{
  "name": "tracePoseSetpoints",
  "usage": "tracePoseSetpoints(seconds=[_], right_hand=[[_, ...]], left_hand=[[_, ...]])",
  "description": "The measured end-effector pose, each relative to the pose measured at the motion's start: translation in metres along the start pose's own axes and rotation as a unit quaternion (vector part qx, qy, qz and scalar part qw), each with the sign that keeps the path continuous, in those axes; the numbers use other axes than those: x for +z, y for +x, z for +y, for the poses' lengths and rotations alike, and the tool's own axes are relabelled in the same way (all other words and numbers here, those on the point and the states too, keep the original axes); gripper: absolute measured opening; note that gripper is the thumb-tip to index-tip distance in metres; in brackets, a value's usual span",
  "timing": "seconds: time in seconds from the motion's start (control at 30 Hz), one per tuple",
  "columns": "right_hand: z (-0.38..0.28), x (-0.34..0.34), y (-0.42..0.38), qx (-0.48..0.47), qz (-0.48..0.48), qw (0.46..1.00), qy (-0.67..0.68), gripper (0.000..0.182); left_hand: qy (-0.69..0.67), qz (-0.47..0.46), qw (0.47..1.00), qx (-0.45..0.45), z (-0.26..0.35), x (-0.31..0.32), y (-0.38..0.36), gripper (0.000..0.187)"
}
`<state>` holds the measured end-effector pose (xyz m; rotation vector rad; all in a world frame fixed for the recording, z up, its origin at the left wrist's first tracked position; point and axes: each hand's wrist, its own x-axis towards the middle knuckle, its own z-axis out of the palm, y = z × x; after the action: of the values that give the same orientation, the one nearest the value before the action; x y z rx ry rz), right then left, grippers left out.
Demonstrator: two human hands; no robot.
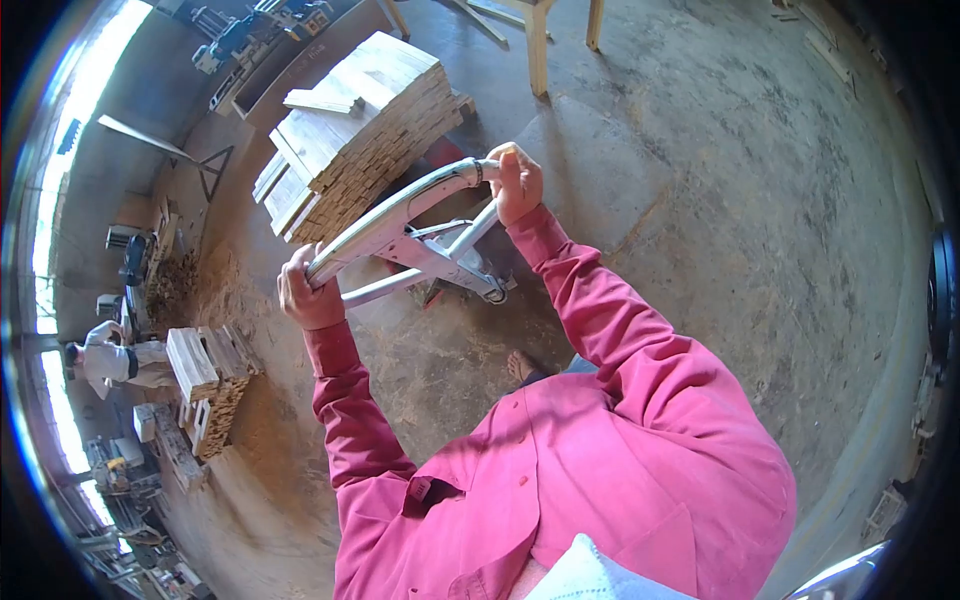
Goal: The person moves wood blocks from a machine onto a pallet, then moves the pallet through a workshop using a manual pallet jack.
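Observation:
A pale, worn pallet jack handle (385, 225) rises in front of my body. My left hand (311, 288) is wrapped round its left end. At the other end my right hand (517, 184) grips the curved corner, fingers closed over the tube. Just beyond the handle stands a big stack of wooden boards (370, 115), with a few loose pieces lying on top. Red metal shows partly below the stack. The lower part of the jack is mostly hidden behind the handle and the boards.
To the left a person (108, 358) stands by a smaller stack of boards (208, 375). Machines (125, 480) line the left wall. A wooden table leg (538, 55) stands at the top. Concrete floor (740, 200) stretches to the right. My bare foot (521, 366) shows below.

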<state>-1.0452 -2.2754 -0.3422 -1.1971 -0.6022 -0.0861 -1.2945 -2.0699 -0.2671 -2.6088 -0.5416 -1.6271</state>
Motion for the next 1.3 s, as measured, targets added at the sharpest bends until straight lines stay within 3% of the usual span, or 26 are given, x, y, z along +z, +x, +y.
tracePoseSetpoints(seconds=[0.13,0.2,0.3,0.33,0.4,0.67,0.8,0.83,0.87,0.9,0.93,1.0,1.07,1.1,1.17,1.2,1.27,1.3], right_hand=[[-0.001,0.008,-0.008,0.031,0.006,0.999,0.007,0.060],[0.025,0.003,-0.015,-0.031,0.002,0.999,-0.036,0.060],[0.014,0.003,-0.013,-0.001,-0.008,1.000,-0.006,0.062],[0.013,0.005,-0.013,0.014,-0.014,0.999,0.040,0.055],[0.012,0.007,-0.011,0.018,-0.022,0.999,0.026,0.063],[0.024,-0.004,0.001,-0.017,-0.060,0.998,0.024,0.062],[0.031,-0.008,-0.002,-0.016,-0.112,0.993,0.015,0.055],[0.030,-0.008,0.001,-0.053,-0.099,0.994,0.011,0.056],[0.028,-0.005,0.002,-0.087,-0.091,0.992,0.011,0.056],[0.030,-0.004,-0.001,-0.074,-0.088,0.993,0.011,0.055],[0.033,-0.003,-0.003,-0.062,-0.088,0.994,0.011,0.055],[0.041,-0.005,-0.008,-0.032,-0.105,0.994,0.016,0.056],[0.032,-0.003,-0.009,-0.013,-0.115,0.993,0.013,0.059],[0.033,-0.002,-0.010,-0.013,-0.135,0.991,0.016,0.059],[0.034,0.003,-0.010,0.021,-0.089,0.996,-0.003,0.064],[0.035,0.003,-0.011,0.012,-0.083,0.996,0.011,0.066],[0.030,0.006,-0.014,0.008,-0.067,0.998,0.007,0.068],[0.025,0.009,-0.015,0.008,-0.056,0.998,-0.009,0.070]], left_hand=[[-0.003,0.012,0.999,0.034,-0.016,0.010,0.001,0.022],[0.018,0.000,0.999,0.050,-0.022,0.012,0.002,0.020],[-0.003,0.020,0.998,0.061,-0.029,0.021,0.009,0.020],[-0.001,0.012,0.998,0.056,-0.027,0.017,0.008,0.021],[0.012,0.011,0.999,0.042,-0.024,0.020,0.009,0.020],[0.024,-0.015,0.998,-0.049,-0.024,0.031,-0.002,0.015],[0.024,0.016,0.998,-0.063,-0.022,0.031,-0.002,0.018],[0.020,0.025,0.997,-0.069,-0.022,0.033,-0.003,0.019],[0.045,0.015,0.995,-0.083,-0.028,0.032,-0.009,0.022],[0.048,0.047,0.995,-0.080,-0.036,0.037,-0.017,0.026],[0.078,0.018,0.992,-0.101,-0.027,0.030,-0.014,0.028],[0.114,-0.025,0.983,-0.144,-0.025,0.022,-0.019,0.045],[0.046,-0.077,0.972,-0.219,-0.017,0.007,-0.030,0.070],[0.051,-0.055,0.977,-0.200,-0.009,0.003,-0.038,0.079],[0.078,-0.035,0.981,-0.172,-0.002,-0.009,-0.062,0.094],[0.083,-0.030,0.979,-0.185,-0.008,-0.022,-0.088,0.094],[0.022,-0.133,0.963,-0.233,-0.025,-0.043,-0.164,0.091],[0.004,-0.210,0.924,-0.321,-0.026,-0.062,-0.200,0.088]])
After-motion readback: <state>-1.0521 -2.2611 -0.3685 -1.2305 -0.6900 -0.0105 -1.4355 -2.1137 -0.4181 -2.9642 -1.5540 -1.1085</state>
